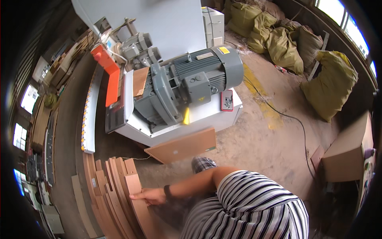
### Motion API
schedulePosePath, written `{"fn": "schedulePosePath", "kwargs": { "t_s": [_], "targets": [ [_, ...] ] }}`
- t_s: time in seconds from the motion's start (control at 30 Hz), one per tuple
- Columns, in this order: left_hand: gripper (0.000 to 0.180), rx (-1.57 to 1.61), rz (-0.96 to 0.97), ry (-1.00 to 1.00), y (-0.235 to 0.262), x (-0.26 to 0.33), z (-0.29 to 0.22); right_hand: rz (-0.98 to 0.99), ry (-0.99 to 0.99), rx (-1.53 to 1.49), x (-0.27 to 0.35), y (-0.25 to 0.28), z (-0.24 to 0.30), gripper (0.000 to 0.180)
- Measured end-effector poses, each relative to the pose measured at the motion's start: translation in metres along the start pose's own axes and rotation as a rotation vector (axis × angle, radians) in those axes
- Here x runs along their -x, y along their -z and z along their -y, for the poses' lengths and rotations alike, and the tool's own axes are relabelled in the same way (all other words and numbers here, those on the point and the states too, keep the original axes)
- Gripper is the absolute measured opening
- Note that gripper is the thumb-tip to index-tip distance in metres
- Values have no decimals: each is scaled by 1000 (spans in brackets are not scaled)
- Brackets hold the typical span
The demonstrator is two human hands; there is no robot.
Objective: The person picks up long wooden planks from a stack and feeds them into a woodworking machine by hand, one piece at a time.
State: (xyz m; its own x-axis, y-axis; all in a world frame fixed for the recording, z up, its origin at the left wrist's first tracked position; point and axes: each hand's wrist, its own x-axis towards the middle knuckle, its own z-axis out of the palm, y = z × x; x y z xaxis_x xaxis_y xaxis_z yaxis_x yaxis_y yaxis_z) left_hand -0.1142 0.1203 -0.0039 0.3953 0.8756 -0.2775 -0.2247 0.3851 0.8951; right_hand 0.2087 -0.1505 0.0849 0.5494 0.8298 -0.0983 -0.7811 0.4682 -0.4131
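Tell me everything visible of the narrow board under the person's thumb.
The narrow board is long, flat and straight-sided, light reddish-brown, and looks like wood or fibreboard. Its near-square upper end is in view; the lower end runs toward the picture's bottom edge. It lies lengthwise at the right side of a stack of similar boards, broad face up. A hand grips its right edge, thumb across the face. Whether it rests fully on the stack or is slightly raised cannot be told.

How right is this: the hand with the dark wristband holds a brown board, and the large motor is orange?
The colour is wrong: the head view shows the large motor grey. The hand with the dark wristband does hold a brown board.
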Motion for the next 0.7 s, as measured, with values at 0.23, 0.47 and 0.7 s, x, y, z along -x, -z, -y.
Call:
{"fn": "schedulePosePath", "kwargs": {
  "t_s": [0.23, 0.47, 0.7],
  "targets": [
    [32, -353, 194, -10, -84, 12, 23, 44, 246, 92, 16, 7, 25, 71],
    [35, -559, 277, -47, -120, 21, 36, 209, 181, 171, 22, 37, 16, 46],
    [39, -703, 259, -109, -114, 35, 25, -109, 100, 507, 41, 33, 18, 31]
  ]
}}
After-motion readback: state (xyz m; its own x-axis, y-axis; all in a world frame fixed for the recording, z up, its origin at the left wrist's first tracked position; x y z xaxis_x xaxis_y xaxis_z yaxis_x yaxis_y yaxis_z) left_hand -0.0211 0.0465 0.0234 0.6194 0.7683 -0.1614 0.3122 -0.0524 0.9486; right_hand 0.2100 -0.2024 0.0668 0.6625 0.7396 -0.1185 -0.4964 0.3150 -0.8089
